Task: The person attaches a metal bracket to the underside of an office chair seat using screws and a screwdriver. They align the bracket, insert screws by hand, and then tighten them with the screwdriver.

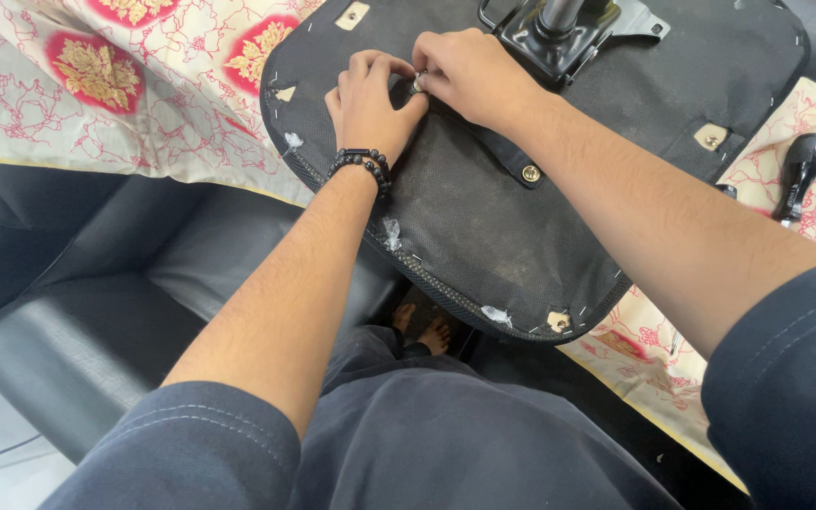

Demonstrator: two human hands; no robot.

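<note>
an upturned chair seat (484, 217) lies with its black fabric underside facing up, and it is the landmark for all the rest. both hands meet on its upper middle part, just beside the black metal bracket (559, 33) that is fixed at the top edge of the seat.

the left hand (370, 99) rests on the fabric with the fingers curled inward and the thumb pressed toward the right hand. on its wrist there is a bracelet of dark beads (361, 165). the right hand (469, 71) comes from the right side over the seat, its fingers are bent closely together, and the tips pinch a small metal fastener (417, 83) exactly where the two hands touch. the fastener is mostly hidden, so i cannot tell whether the left fingers also grip it or only steady the fabric next to it.

lower on the seat, near its centre, a brass coloured bolt head (530, 173) sits in the fabric. staples and small torn scraps of plastic run along the rim of the seat.

under the seat a cream cloth with red floral medallions (96, 85) is spread, reaching out to the left and to the right of it. to the right of the seat, on this cloth, lies a black handle (798, 175). below the seat there is a black leather sofa (77, 331), and the person's bare feet (422, 331) show just under the seat's lower rim.
</note>
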